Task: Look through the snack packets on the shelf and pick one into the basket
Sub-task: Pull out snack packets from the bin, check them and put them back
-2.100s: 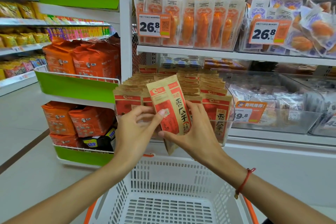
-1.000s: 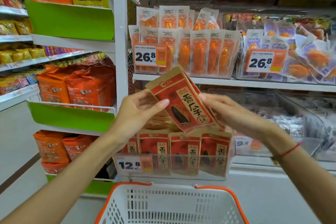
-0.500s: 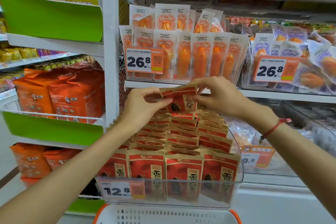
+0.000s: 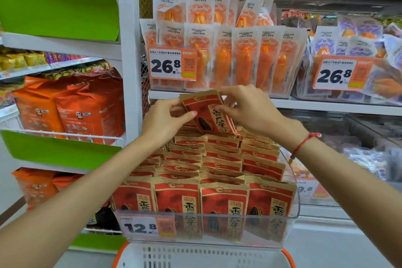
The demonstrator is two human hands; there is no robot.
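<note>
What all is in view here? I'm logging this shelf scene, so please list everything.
held packet: one, red and tan, above the bin's back rows
seed packets: many, red and tan, rows in the clear bin
clear bin: one, transparent, lower shelf, tagged 12.8
orange-stick packs: many, white and orange, upper shelf
purple packs: several, white and purple, upper right
orange bags: several, orange, left rack
basket: one, white with orange rim, bottom edge
left hand: pinches held packet's left side
right hand: pinches its top right; red wrist string
</note>
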